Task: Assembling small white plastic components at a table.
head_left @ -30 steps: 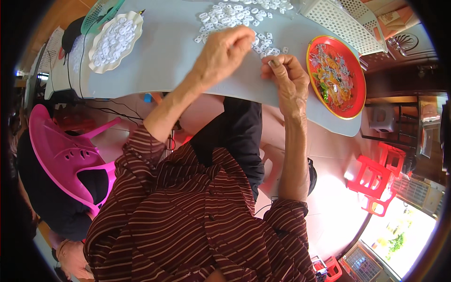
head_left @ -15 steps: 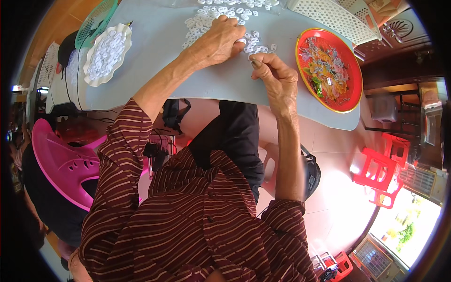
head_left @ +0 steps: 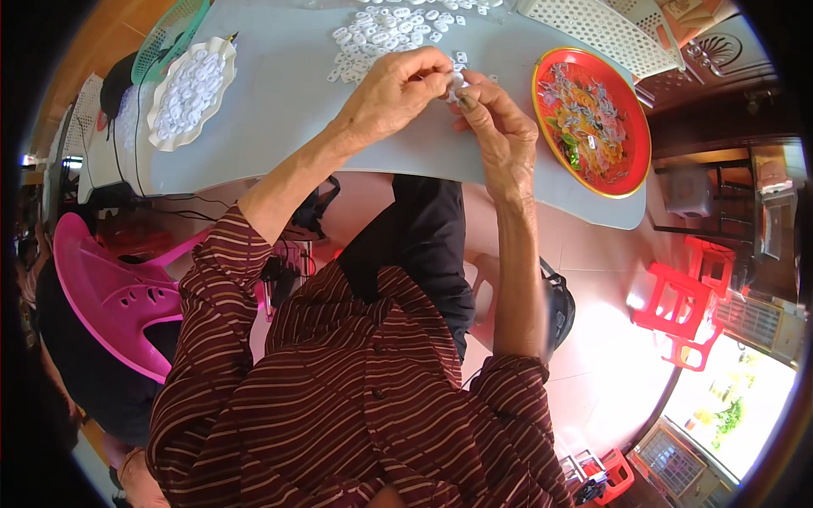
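Observation:
My left hand [head_left: 391, 95] is closed, pinching a small white plastic piece [head_left: 458, 80] between thumb and fingertips. Right beside it, my right hand [head_left: 501, 127] is also in a pinch, its fingertips meeting the same piece. Whatever else the right fingers hold is too small to make out. Both hands are raised over the near part of the grey table [head_left: 271, 110]. Just beyond them spreads a loose pile of white pieces [head_left: 381, 41], oval and squarish with holes. A few squarish ones lie partly hidden behind the fingers.
To the right, a red round tray [head_left: 622, 179] with a flower pattern holds many thin, small silvery bits and a white piece. At left stands a scalloped white dish [head_left: 161, 140] heaped with white ovals, near a green basket [head_left: 182, 30]. A white perforated basket [head_left: 584, 30] sits back right.
My left hand has drawn back from the pile with the white piece. My right hand has risen slightly, and the fingertips of both hands now meet.

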Demonstrator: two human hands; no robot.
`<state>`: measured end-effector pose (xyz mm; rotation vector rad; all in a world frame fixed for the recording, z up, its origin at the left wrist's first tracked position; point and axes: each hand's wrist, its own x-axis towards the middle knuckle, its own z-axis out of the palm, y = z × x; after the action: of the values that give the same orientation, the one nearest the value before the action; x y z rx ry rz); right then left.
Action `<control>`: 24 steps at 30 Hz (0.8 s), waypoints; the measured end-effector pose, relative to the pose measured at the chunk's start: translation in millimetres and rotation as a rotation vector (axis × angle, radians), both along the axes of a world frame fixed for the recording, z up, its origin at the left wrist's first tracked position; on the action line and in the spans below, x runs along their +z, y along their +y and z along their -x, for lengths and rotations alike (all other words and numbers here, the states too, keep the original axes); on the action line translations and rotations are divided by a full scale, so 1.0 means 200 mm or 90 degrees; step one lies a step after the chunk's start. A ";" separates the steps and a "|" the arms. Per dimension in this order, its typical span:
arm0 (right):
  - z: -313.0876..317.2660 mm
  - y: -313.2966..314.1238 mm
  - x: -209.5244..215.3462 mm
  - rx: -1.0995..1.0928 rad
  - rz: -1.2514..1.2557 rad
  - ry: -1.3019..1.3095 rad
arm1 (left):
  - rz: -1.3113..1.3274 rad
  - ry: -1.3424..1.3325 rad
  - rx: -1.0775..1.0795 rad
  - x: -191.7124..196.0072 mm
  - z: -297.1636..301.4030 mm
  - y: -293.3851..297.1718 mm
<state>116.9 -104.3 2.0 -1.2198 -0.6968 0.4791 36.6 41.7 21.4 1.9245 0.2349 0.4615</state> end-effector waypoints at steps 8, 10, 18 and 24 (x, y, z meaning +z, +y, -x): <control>0.01 0.00 -0.01 -0.036 0.034 -0.011 | 0.003 -0.027 0.014 -0.02 -0.02 -0.02; 0.02 0.00 0.00 -0.052 0.077 -0.014 | 0.021 -0.062 0.029 0.00 -0.02 0.00; 0.05 0.02 0.02 -0.091 0.068 0.004 | 0.238 0.060 -0.037 0.05 0.04 0.06; 0.05 0.00 0.02 -0.064 0.052 0.015 | 0.229 0.078 -0.084 0.06 0.02 0.04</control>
<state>106.7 -104.1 6.8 -1.3175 -0.5978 0.4410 32.2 50.2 32.7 1.6042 0.2504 0.1970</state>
